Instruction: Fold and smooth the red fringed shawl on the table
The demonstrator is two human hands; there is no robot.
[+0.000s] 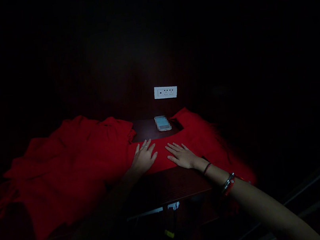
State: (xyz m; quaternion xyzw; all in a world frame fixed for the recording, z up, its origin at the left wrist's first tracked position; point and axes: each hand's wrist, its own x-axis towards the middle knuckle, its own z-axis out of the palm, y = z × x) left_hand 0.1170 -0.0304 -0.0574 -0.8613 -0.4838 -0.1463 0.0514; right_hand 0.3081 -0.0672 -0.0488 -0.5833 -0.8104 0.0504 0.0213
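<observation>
A red fringed cloth, like a scarf or shawl (72, 161), lies across a dark wooden table (164, 185). It is bunched into a crumpled heap on the left, and a narrower flat strip runs through the middle to a spread part on the right. My left hand (144, 157) rests on the strip with its fingers spread. To its right, my right hand (182, 156) also lies flat on the red cloth, fingers stretched out. Neither hand grips anything. Bracelets circle my right forearm.
Behind the strip, a phone (163, 123) with a blurred-out screen lies on the table. A white socket panel (166, 92) is fixed to the dark wall above it. Below the table edge there is a small yellow item (169, 233). Most surroundings are too dark to make out.
</observation>
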